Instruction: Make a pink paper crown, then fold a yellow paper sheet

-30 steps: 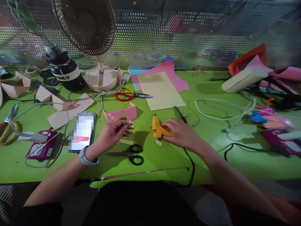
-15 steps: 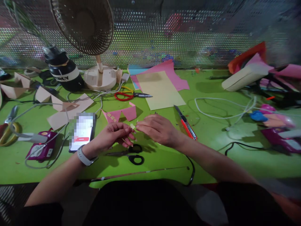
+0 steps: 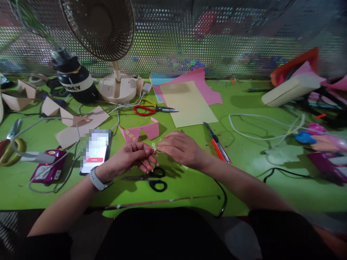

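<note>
Between my two hands is a small pale-yellow paper piece (image 3: 154,146), pinched at its edges. My left hand (image 3: 135,155) has thumb and forefinger closed on its left side, the other fingers loosely curled. My right hand (image 3: 181,148) is closed at its right side, fingertips partly hidden behind the knuckles. Just beyond my hands stands a folded pink paper piece (image 3: 150,130) with small yellow squares on its left part. Black-handled scissors (image 3: 158,185) lie below my left hand. A red utility knife (image 3: 218,146) lies right of my right hand.
A phone (image 3: 94,153) lies beside my left wrist. Farther back are a yellow sheet (image 3: 189,104), red-and-yellow-handled scissors (image 3: 146,109), a fan (image 3: 116,88) and a black jar (image 3: 77,86). White cables (image 3: 255,137) loop at both sides; folded beige paper (image 3: 81,126) is at left.
The view has shifted slightly, moving the background a little to the right. Both hands stay together, and the small yellow paper piece between them has turned slightly.
</note>
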`<state>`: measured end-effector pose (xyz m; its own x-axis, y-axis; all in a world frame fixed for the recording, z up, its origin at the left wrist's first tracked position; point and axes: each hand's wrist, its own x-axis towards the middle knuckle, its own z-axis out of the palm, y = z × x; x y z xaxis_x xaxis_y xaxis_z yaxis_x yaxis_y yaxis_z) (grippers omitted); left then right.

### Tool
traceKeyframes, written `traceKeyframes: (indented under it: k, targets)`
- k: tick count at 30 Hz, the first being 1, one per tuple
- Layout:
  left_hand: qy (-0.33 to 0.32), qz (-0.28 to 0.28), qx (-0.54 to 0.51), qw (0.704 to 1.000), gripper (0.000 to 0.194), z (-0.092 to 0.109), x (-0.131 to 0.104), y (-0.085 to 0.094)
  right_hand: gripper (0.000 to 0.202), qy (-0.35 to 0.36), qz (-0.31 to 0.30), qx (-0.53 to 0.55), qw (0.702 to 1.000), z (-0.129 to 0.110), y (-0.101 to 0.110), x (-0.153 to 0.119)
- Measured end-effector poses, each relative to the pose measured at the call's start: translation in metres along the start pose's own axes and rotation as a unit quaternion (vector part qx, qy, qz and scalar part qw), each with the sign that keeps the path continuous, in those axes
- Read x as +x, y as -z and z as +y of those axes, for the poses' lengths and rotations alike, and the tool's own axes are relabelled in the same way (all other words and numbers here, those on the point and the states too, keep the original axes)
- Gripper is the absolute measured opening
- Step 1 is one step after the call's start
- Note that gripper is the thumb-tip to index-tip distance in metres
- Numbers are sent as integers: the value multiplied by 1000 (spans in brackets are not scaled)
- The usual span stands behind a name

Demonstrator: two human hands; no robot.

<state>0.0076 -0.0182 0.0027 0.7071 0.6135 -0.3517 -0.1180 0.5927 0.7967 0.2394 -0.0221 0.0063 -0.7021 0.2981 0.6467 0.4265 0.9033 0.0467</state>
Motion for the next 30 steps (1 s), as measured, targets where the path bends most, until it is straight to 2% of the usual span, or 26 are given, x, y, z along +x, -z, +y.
traceKeyframes:
  k: [8,14,18,21,23,26,28,30]
  targets:
    - [9,-4,-14,1000,29,0,0,0,23,-22,-28,18,999,0,-4,-2]
    - [4,-11,-40,999,27,-1,1,2,22,-39,-25,22,999,0,-7,-2]
    - [4,-8,-42,999,26,-2,2,4,20,-81,-28,52,995,-1,-10,-2]
    - [15,9,-29,999,30,-2,2,6,19,-150,-22,149,977,1,-12,-2]
    - [14,30,-6,999,32,1,2,7,18,-251,-21,256,933,6,-15,-1]
    - [-39,92,73,992,32,9,1,9,23,-418,-46,420,804,20,-23,1]
    - [-96,144,171,970,29,17,-2,10,29,-485,-56,488,723,31,-29,4]
    - [-142,193,282,929,26,26,-4,12,33,-527,-51,523,668,39,-35,7]
